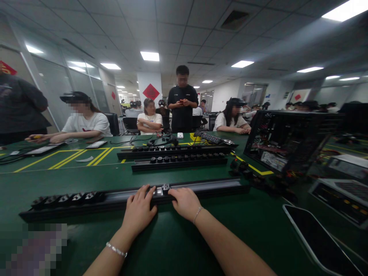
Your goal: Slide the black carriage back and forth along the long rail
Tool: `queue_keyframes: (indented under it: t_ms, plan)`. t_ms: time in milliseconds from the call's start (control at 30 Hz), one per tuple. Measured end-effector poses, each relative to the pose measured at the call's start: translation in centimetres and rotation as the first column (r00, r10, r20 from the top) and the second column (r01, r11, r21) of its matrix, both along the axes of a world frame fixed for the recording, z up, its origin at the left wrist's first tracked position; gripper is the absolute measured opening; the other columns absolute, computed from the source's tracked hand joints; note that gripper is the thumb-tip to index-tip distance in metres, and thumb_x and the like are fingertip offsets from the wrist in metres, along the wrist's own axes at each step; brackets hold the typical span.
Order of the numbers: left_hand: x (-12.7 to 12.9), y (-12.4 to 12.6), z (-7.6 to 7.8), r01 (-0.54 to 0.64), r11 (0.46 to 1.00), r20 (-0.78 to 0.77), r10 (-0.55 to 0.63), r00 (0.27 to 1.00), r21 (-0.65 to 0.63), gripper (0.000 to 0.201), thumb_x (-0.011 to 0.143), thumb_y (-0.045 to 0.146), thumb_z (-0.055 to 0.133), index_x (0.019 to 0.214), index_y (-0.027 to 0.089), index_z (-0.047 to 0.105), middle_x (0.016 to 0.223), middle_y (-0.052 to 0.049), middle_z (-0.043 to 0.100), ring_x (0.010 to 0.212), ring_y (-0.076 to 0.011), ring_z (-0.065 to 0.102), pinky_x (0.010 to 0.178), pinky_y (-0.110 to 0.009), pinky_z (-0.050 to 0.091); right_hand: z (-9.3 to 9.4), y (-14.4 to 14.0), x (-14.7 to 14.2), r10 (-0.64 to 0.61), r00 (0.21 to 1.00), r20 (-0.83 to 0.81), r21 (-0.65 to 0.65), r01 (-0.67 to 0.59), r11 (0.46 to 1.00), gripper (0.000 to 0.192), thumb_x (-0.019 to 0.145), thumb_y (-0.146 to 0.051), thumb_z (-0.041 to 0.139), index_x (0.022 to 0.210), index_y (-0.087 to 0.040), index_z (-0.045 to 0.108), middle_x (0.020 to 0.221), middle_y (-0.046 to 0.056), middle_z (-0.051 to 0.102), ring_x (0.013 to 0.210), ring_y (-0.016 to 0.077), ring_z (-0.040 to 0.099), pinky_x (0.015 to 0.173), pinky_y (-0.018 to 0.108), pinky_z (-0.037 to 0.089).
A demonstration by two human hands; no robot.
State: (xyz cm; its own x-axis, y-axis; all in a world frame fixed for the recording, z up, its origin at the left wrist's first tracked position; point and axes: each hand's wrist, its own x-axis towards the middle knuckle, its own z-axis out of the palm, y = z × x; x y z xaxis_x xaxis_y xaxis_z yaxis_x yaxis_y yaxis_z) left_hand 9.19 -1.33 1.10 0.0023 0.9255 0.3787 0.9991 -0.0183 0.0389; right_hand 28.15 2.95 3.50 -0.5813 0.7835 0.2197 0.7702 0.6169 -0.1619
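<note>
A long black rail [115,203] with a grey channel lies across the green table in front of me. My left hand [139,209] rests over its middle, fingers apart on the channel and thumb at the near side. A small black socket module [166,188] sits on the rail just right of those fingers. My right hand [185,203] holds this module at its right side between index finger and thumb; the fingertips are partly hidden. Several similar modules [64,198] sit in a row at the rail's left end.
Two more black rails with modules [179,165] lie farther back. At the right are an open computer case [276,142], loose black modules [250,174], a power supply [342,199] and a phone [319,237]. Several people sit or stand beyond the table.
</note>
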Motion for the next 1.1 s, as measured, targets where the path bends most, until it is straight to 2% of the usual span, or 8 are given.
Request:
queue_keyframes:
  t_ms: [133,367,567,933,1100]
  plan:
    - [0.0,0.0,0.1,0.005,1.0,0.003,-0.005,1.0,0.001,0.057,0.075,0.03,0.044,0.131,0.025,0.041,0.139,-0.008,0.04,0.128,-0.0247,0.034,0.097,-0.043,0.028,0.1,0.0,0.3,-0.001,1.0,0.008,-0.005,0.001,1.0,0.036,0.081,-0.024,0.044,0.116,-0.03,0.053,0.098,0.003,0.063,0.094,0.0173,0.053,0.085,0.031,0.033]
    - [0.1,-0.2,0.5,-0.004,1.0,0.013,0.004,1.0,-0.025,0.057,0.075,0.03,0.045,0.132,0.025,0.041,0.14,-0.007,0.039,0.128,-0.0244,0.033,0.099,-0.042,0.027,0.0,0.2,0.7,0.02,1.0,-0.024,0.017,-0.019,1.0,0.034,0.08,-0.021,0.044,0.111,-0.028,0.056,0.096,0.002,0.063,0.093,0.0167,0.054,0.084,0.028,0.034]
    - [0.2,-0.2,0.6,-0.008,0.999,0.024,0.009,1.0,-0.036,0.057,0.075,0.03,0.045,0.132,0.024,0.041,0.14,-0.008,0.039,0.128,-0.0247,0.033,0.099,-0.043,0.027,0.0,0.1,1.3,0.006,1.0,-0.008,-0.003,-0.006,1.0,0.042,0.079,-0.024,0.046,0.12,-0.033,0.051,0.102,0.002,0.062,0.097,0.0179,0.053,0.087,0.032,0.033]
    - [0.1,-0.1,0.5,-0.005,1.0,0.018,0.005,1.0,-0.029,0.058,0.075,0.03,0.045,0.132,0.025,0.041,0.139,-0.007,0.04,0.128,-0.0248,0.033,0.098,-0.042,0.028,-0.1,0.4,1.3,0.014,1.0,-0.008,-0.005,-0.015,1.0,0.038,0.079,-0.021,0.044,0.115,-0.029,0.053,0.101,0.002,0.064,0.095,0.0173,0.054,0.084,0.031,0.033]
    - [0.1,-0.1,0.5,-0.011,0.999,0.019,0.012,1.0,-0.036,0.057,0.074,0.03,0.045,0.131,0.024,0.042,0.139,-0.008,0.04,0.128,-0.0247,0.033,0.099,-0.042,0.028,0.1,0.3,1.6,0.004,1.0,0.005,-0.017,-0.004,1.0,0.042,0.078,-0.022,0.046,0.119,-0.032,0.051,0.101,0.002,0.063,0.096,0.018,0.053,0.085,0.032,0.032]
